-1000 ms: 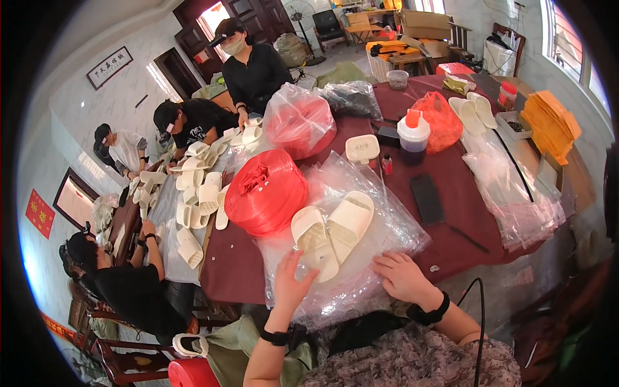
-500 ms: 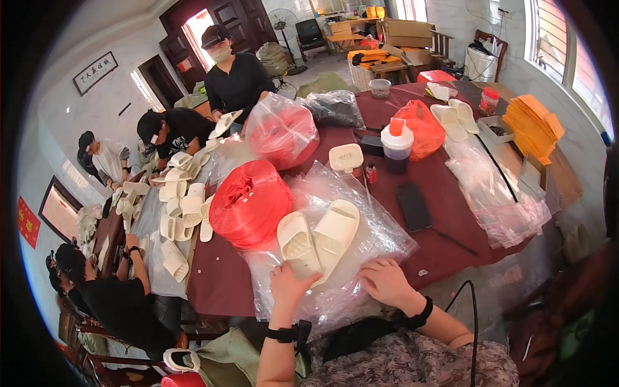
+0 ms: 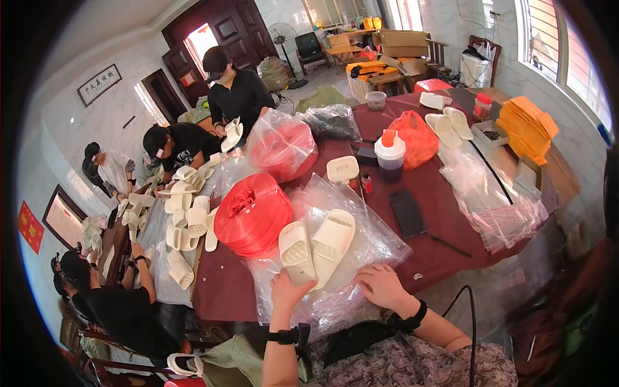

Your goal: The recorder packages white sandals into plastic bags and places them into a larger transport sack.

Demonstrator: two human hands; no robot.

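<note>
A pair of cream slippers, the left slipper (image 3: 294, 243) and the right slipper (image 3: 335, 242), lies side by side on a stack of clear plastic bags (image 3: 382, 235) in front of me. My left hand (image 3: 291, 290) rests at the heel of the left slipper, thumb spread from the fingers, apparently touching its edge. On the plastic just right of the slippers lies my right hand (image 3: 385, 286), fingers loosely extended and holding nothing. A large roll of red plastic film or twine (image 3: 250, 219) sits against the bags' left side.
More slippers (image 3: 180, 219) crowd the table's left side, where several people work. A black phone (image 3: 407, 213), a plastic jug (image 3: 389, 157) and a red bag (image 3: 414, 143) lie beyond the bags. Another slipper pair (image 3: 449, 128) and orange envelopes (image 3: 525, 126) are at the right.
Both hands keep nearly the same place by the slippers. The view has shifted slightly. Across the table, a person in black has lowered their head and holds a slipper in a different position.
</note>
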